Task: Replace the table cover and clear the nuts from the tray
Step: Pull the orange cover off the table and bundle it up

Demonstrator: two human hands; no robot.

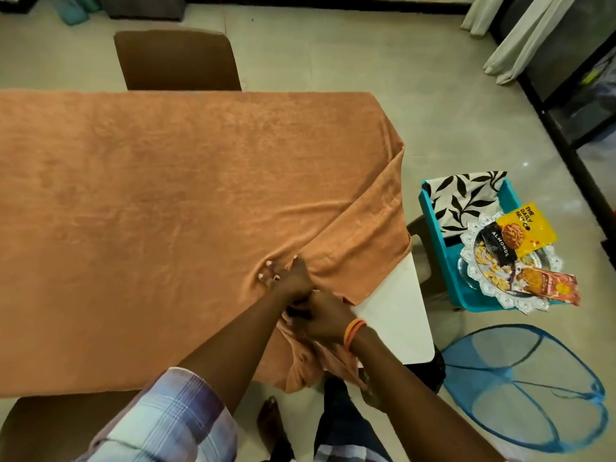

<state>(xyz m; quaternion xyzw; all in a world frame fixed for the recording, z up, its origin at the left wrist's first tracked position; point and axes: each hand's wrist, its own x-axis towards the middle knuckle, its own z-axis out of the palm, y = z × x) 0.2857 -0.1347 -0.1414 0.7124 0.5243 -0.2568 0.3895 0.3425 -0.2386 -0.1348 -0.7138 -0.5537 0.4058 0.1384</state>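
Gathering orange table cover [186,181] w/ both hands, grip unclear.

Matt, nubby orange cloth cover [186,181] overlies a smooth white tabletop [396,315]; floor tiles [333,55] shine glossy.

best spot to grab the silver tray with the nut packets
Grip the silver tray at its scalloped rim on the side nearest the table, coming from the left. There the rim is bare; the packets overhang the far and right edges.
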